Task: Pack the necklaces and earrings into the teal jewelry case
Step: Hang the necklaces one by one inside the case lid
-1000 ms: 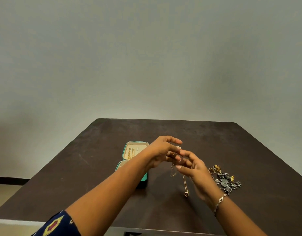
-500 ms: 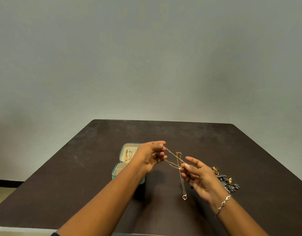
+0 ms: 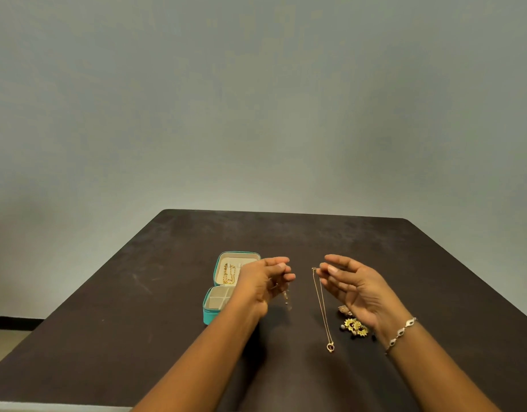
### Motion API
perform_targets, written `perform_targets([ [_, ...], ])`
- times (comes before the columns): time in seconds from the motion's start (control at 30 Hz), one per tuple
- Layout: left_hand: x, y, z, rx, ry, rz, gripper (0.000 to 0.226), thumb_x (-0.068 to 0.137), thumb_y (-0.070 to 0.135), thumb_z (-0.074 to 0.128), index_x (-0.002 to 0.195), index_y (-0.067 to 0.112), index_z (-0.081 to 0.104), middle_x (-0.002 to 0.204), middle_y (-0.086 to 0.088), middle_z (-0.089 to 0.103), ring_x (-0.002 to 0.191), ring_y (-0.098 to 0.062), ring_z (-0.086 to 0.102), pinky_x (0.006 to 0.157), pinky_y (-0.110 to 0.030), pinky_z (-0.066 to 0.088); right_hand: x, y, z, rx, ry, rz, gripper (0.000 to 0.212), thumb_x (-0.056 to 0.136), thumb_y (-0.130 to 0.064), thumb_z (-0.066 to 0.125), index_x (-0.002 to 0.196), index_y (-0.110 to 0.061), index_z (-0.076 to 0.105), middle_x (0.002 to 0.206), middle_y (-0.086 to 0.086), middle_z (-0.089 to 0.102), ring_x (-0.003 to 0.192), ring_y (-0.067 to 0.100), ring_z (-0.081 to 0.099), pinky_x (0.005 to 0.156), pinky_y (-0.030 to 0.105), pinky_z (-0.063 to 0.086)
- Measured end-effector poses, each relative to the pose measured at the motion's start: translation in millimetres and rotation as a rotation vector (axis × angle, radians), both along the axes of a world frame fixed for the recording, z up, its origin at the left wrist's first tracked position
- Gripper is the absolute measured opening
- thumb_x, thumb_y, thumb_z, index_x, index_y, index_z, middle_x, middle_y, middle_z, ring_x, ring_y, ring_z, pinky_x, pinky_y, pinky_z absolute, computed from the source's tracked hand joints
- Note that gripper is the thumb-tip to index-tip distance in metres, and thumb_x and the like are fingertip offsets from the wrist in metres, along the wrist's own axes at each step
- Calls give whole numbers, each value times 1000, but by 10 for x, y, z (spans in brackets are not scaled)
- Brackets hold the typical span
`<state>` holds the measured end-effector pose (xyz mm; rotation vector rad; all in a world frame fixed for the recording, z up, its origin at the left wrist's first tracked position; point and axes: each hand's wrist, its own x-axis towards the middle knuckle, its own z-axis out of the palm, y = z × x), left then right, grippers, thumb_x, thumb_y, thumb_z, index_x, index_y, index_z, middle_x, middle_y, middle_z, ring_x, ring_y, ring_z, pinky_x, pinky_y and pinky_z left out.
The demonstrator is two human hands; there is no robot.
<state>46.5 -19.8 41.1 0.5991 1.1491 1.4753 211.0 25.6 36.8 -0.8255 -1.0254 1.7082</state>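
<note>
Fingertips [image 3: 326, 267] of the right hand [image 3: 355, 288] pinching, as far as visible, the top end of a fine gold necklace [image 3: 321, 304], other fingers spread, palm turned inward. Chain hanging slack and nearly straight down to a small ring-shaped pendant [image 3: 330, 347] with a red stone; clear of the table [image 3: 137, 292] or brushing it, cannot tell. Fingers [image 3: 281, 267] of the left hand [image 3: 262, 282] curled around a short strand [image 3: 286, 299], thin and blurred; same necklace or another, cannot tell. Both hands raised over the middle of the table, apart from each other.

Teal jewelry case [image 3: 210, 316] beside the left hand, on the side of the table's left edge, open. Boxy, with rounded corners: cream padded lid holding a gold chain [image 3: 226, 273], base divided into square compartments. Spiky yellow-and-red earrings [image 3: 356, 327] just below the right wrist, toward the near edge.

Judged step: necklace in hand, not yet packed. Next move probably a carry leftward to the case, calling for slow lowering to keep so limp a chain from knotting.
</note>
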Motion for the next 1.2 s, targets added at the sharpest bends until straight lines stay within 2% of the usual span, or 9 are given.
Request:
perform_targets([
  [0.17, -18, 0, 198, 62, 327, -112, 14, 87, -1, 54, 82, 7, 66, 71, -7, 66, 59, -13, 64, 79, -30, 50, -227, -5, -52, 91, -110, 77, 29, 78, 18, 52, 97, -1, 65, 87, 10, 70, 88, 20, 66, 75, 23, 54],
  [0.37, -61, -2, 307, 86, 430, -196, 12, 85, -3, 56, 85, 3, 67, 75, -9, 68, 61, -14, 65, 64, -24, 55, -428, -62, -196, 15, -40, 177, 31, 78, 19, 50, 91, -5, 64, 78, 7, 69, 74, 15, 68, 73, 26, 53],
  [0.53, -107, -7, 333, 114, 340, -140, 13, 85, -6, 54, 89, -1, 66, 75, -9, 68, 53, -11, 63, 56, -20, 55, -471, -116, -322, -69, -18, 144, 10, 84, 1, 54, 84, -4, 62, 69, 7, 67, 67, 15, 66, 66, 24, 53],
  [0.63, -145, -21, 321, 109, 276, -108, 15, 85, -6, 53, 89, 1, 66, 77, -8, 69, 51, -9, 61, 58, -19, 54, -428, -137, -366, -150, 86, 108, 6, 77, -5, 59, 81, -5, 63, 69, 7, 67, 74, 19, 65, 73, 29, 54],
  [0.77, -191, -24, 302, 81, 78, -49, 16, 84, -8, 52, 86, 1, 65, 76, -9, 67, 48, -8, 55, 59, -20, 51, -362, -141, -405, -253, 224, 99, 18, 60, -10, 70, 76, -5, 64, 70, 9, 68, 71, 21, 69, 72, 30, 56],
  [0.9, -235, -29, 249, 43, -98, -51, 16, 83, -7, 52, 87, 2, 64, 69, -6, 66, 47, -8, 57, 57, -21, 53, -323, -132, -436, -250, 339, 151, 51, 18, -12, 92, 64, -5, 71, 72, 11, 69, 72, 24, 70, 73, 36, 56],
  [0.97, -260, -29, 202, 10, -151, -42, 14, 83, -3, 54, 89, 4, 65, 65, -4, 66, 48, -7, 59, 57, -22, 54, -305, -118, -435, -240, 378, 154, 53, 15, -11, 93, 63, -5, 71, 72, 11, 69, 72, 25, 70, 74, 38, 55],
  [1.1, -315, -30, 115, -11, -140, -18, 12, 84, -1, 55, 90, 5, 65, 63, -3, 67, 52, -9, 64, 56, -24, 55, -266, -91, -284, -201, 341, 155, 45, 27, -10, 93, 67, -4, 73, 72, 11, 69, 69, 22, 70, 71, 35, 57],
  [1.2, -342, -34, 85, 4, -77, -5, 14, 85, -4, 53, 88, 5, 63, 58, -2, 68, 53, -10, 66, 59, -24, 55, -280, -38, -57, -132, 131, 44, 5, 72, -4, 68, 67, -5, 70, 66, 7, 66, 59, 15, 66, 62, 25, 56],
])
